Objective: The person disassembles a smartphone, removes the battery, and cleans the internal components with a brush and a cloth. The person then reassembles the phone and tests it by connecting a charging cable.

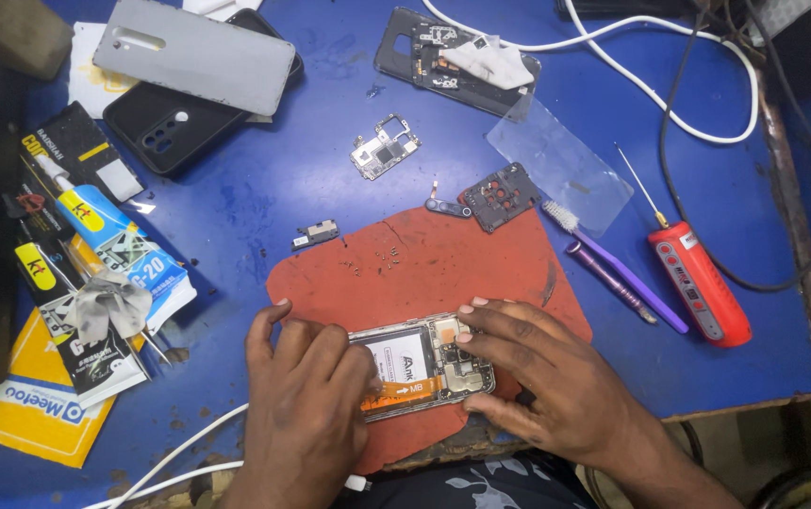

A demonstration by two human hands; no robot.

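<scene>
An opened phone (422,363) lies on a red mat (443,264) near the table's front edge, its battery, orange flex cable and circuit board exposed. My left hand (304,396) rests on the phone's left end, fingers curled over the battery area. My right hand (542,377) grips the phone's right end, fingertips pressed on the board and thumb under the lower edge. Tiny screws (374,261) lie scattered on the mat above the phone.
On the blue table: a loose circuit board (385,146), black shield plate (501,196), purple brush (613,264), red electric screwdriver (698,278), clear film (561,165), grey back cover (196,55), black case (174,123), another opened phone (455,58), glue tubes and packets (94,273), white cables (613,66).
</scene>
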